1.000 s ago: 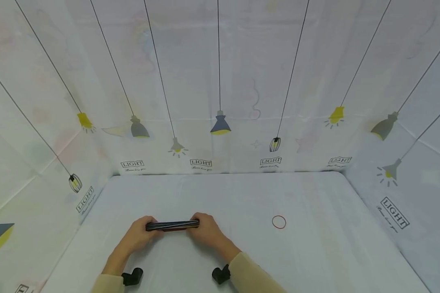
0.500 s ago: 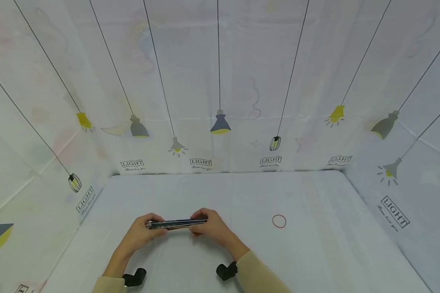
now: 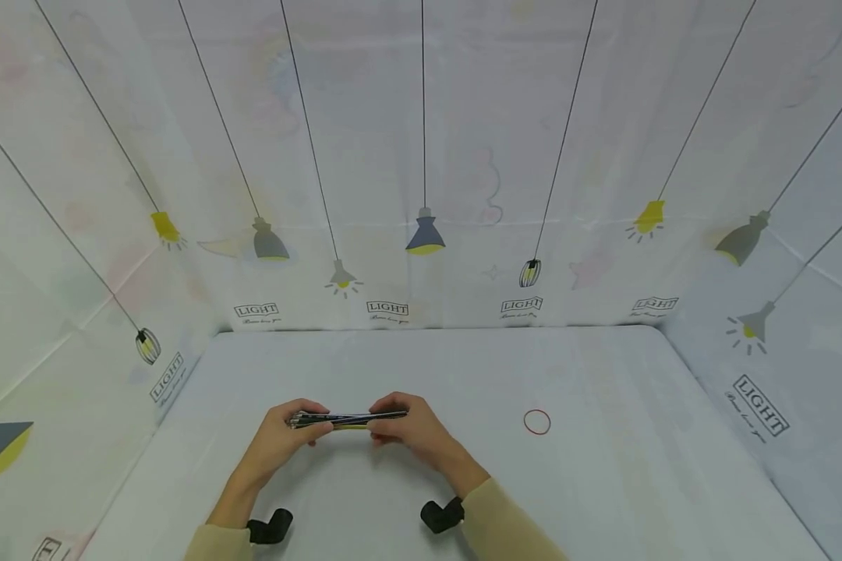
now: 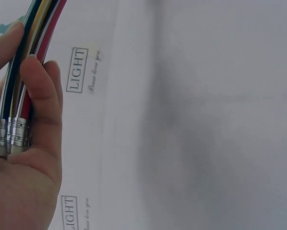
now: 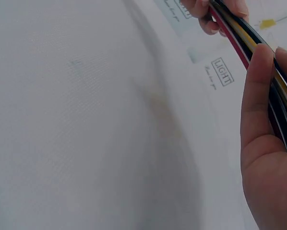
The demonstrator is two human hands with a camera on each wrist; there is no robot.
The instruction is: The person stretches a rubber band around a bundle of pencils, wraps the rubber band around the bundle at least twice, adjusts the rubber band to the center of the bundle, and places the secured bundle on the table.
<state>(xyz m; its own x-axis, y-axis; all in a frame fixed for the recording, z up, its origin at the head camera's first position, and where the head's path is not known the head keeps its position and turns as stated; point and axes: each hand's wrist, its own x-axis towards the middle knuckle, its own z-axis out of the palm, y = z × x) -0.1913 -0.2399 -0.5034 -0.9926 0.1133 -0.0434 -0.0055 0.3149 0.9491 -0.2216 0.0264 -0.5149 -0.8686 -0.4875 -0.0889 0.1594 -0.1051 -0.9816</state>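
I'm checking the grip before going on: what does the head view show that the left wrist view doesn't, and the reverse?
Only the head view shows the red rubber band lying apart on the table, and both hands, left hand and right hand, gripping opposite ends of the pencil bundle, held level.

Only the left wrist view shows the pencils' metal ferrules and their separate colours.

Both show the left hand's fingers curled round the bundle and the LIGHT-printed backdrop.

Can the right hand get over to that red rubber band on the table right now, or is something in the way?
Probably yes, but not freely. Nothing lies on the table between the right hand and the rubber band. However, that hand grips one end of the bundle of pencils, and the left hand grips the other, so it would need to let go first.
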